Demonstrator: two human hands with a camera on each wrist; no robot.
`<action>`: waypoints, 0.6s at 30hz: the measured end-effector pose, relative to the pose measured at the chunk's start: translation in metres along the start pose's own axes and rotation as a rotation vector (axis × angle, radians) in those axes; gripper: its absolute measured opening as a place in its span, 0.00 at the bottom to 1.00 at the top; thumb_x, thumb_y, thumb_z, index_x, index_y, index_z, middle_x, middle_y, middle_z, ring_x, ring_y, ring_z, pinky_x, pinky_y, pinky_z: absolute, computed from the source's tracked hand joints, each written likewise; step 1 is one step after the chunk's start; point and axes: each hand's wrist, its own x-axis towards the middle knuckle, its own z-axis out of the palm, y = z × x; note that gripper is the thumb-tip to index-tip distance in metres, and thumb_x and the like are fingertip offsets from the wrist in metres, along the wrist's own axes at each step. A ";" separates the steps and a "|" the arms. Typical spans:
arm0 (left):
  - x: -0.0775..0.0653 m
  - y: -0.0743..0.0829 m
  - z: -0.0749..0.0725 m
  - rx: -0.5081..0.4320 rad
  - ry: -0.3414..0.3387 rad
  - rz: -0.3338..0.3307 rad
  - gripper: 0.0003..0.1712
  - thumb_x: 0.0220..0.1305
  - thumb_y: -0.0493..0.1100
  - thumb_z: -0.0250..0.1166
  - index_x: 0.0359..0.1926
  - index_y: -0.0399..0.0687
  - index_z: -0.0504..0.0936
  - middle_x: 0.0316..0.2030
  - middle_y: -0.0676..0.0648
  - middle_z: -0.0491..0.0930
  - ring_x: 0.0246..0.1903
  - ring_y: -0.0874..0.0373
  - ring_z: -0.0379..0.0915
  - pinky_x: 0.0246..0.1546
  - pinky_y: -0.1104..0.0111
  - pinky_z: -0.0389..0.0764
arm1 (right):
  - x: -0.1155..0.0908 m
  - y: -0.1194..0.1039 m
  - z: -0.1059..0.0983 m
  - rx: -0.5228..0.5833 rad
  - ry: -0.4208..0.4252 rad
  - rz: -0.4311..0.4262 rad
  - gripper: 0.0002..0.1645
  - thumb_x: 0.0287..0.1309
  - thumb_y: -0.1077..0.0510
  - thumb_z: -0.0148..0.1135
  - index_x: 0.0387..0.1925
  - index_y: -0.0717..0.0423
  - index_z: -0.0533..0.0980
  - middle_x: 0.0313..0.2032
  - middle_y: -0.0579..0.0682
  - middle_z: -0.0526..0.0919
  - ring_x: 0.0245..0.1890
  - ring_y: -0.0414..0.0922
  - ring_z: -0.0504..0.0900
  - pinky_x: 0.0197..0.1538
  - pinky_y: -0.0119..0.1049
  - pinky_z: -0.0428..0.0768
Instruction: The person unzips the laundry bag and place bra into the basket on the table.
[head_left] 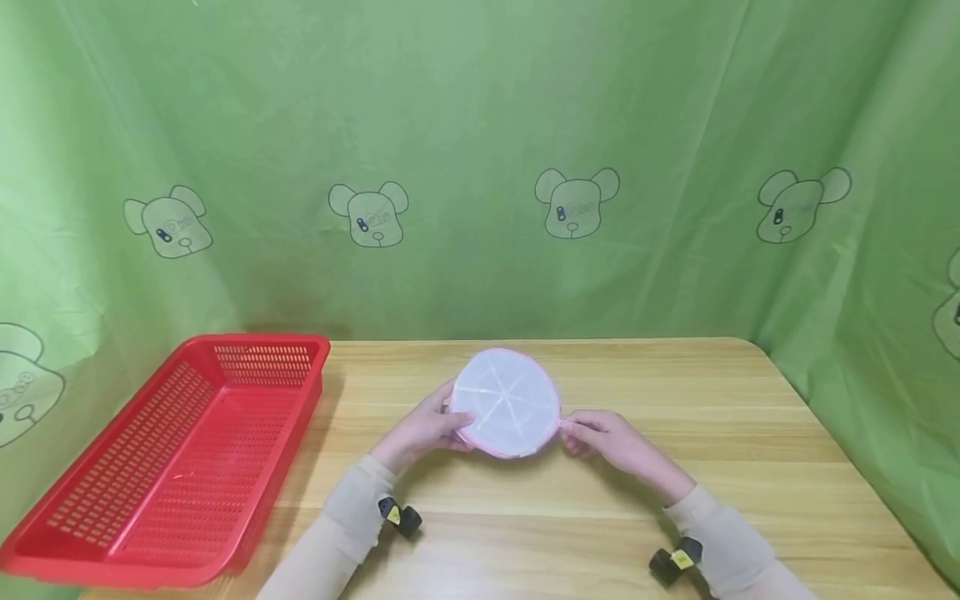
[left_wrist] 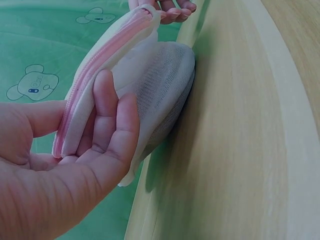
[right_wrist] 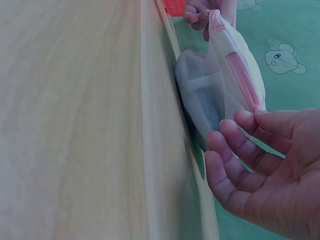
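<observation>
A left hand (head_left: 423, 429) curls round one side of a round mesh bag (head_left: 506, 402) held over a wooden table (head_left: 750, 467) as the right (head_left: 617, 446) pinches its pink zip (right_wrist: 244, 79) edge; zipping, apparently in hand, calls for steady tension.

A pale wood-grain table (head_left: 600, 525) bears a red slotted basket (head_left: 201, 471) along its left side.

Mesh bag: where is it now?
The mesh bag is below and slightly right of centre in the head view, over the wooden table, between the left hand and right hand.
</observation>
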 end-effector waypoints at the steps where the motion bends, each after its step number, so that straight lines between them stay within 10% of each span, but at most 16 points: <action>1: 0.000 0.000 0.000 0.002 0.003 -0.001 0.42 0.67 0.34 0.57 0.77 0.53 0.48 0.40 0.36 0.82 0.28 0.55 0.82 0.37 0.59 0.88 | 0.000 0.000 0.000 0.000 0.001 0.003 0.20 0.69 0.51 0.52 0.39 0.67 0.78 0.37 0.63 0.83 0.37 0.50 0.83 0.40 0.40 0.86; 18: 0.000 0.002 -0.002 -0.038 0.103 0.007 0.42 0.67 0.39 0.59 0.76 0.48 0.49 0.39 0.40 0.81 0.28 0.56 0.82 0.40 0.58 0.88 | -0.004 -0.009 0.006 -0.042 -0.072 -0.027 0.19 0.70 0.53 0.52 0.38 0.66 0.79 0.34 0.61 0.83 0.35 0.47 0.81 0.37 0.38 0.85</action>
